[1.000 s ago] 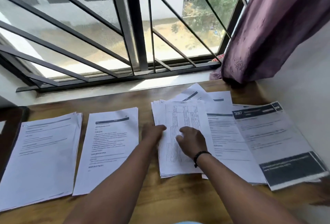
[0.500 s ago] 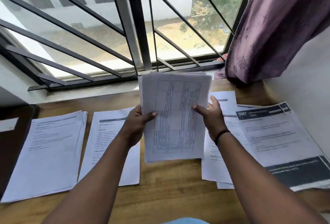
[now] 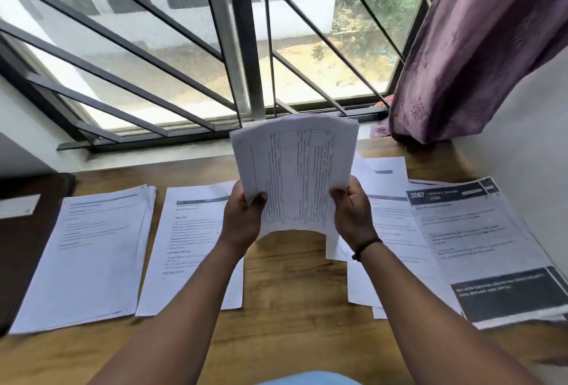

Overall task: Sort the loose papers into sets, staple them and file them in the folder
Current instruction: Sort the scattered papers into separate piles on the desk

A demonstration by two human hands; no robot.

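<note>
Head view, nearest first: two bare forearms reach forward over the brown wood-grain bench (image 3: 292,286). The left hand (image 3: 242,218) and the right hand (image 3: 353,215), the right with a thin black wristband (image 3: 365,248), hold up a set of white printed papers with a ruled table on the top sheet (image 3: 295,175). Each hand grips a lower side edge of the set, thumb on the front and the other fingers curled behind, so the sheets are pinched between thumb and fingers. The set is lifted clear of the bench and bows, its bottom edge arched upward in the middle.

On the bench below lie more papers. At the left is a thick stack of white text pages (image 3: 89,255), and just beside it on the right a single-looking white sheet with a dark header bar (image 3: 190,249); I cannot tell how many pages are under it. On the right, under and past the right wrist, loose white sheets overlap (image 3: 396,231), and over their right side lies a white document with a dark header reading 3087 and a dark band at its foot (image 3: 485,246). At the far left edge sits a dark flat folder with a white label (image 3: 21,231).

Beyond the bench is a pale sill, then a window with dark metal bars (image 3: 239,46), and a purple curtain (image 3: 479,46) hanging at the right.
</note>
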